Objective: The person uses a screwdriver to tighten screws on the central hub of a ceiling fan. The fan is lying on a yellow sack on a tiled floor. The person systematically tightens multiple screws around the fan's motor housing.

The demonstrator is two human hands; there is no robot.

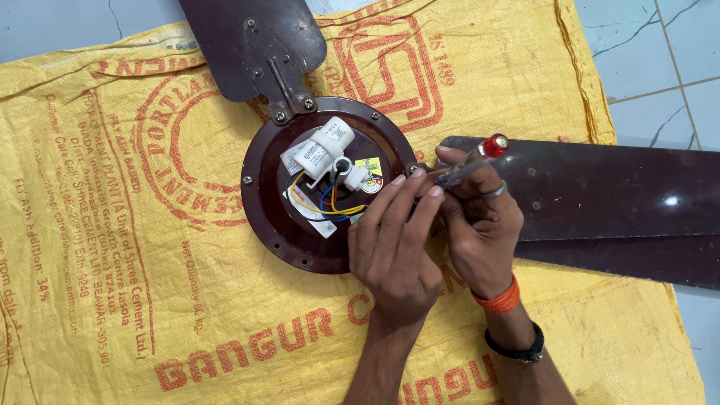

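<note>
Fan motor on sack, blade right

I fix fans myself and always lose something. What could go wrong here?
The screwdriver in the right hand may slip off the screw at the blade joint and jab the left hand fingers beside it. A freed screw might vanish in the yellow sack folds. The loose wires sit nearby.

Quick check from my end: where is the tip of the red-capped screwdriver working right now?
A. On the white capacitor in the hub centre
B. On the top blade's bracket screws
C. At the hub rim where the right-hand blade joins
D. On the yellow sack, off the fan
C: the right hand holds the screwdriver with its tip at the rim of the fan hub, beside the right-hand blade; the left hand steadies it there.
</note>
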